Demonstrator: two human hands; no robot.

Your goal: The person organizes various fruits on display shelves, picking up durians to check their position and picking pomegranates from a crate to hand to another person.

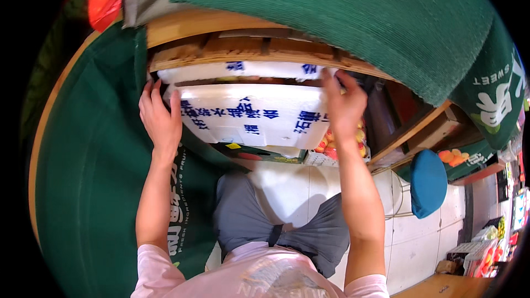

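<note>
A white foam box [254,117] with blue printing sits under a wooden shelf [248,49], beneath a second white foam box [232,72]. My left hand [160,118] grips the lower box's left end, fingers wrapped round its edge. My right hand [345,105] holds its right end, fingers curled over the upper corner. Both forearms reach up from the lower edge of the view.
Green cloth [94,154] hangs at left, and green matting [342,16] covers the stand above. A crate of red and yellow fruit [328,152] and a dark carton [259,154] lie under the box. A blue stool [428,182] stands on the white tiled floor [408,232].
</note>
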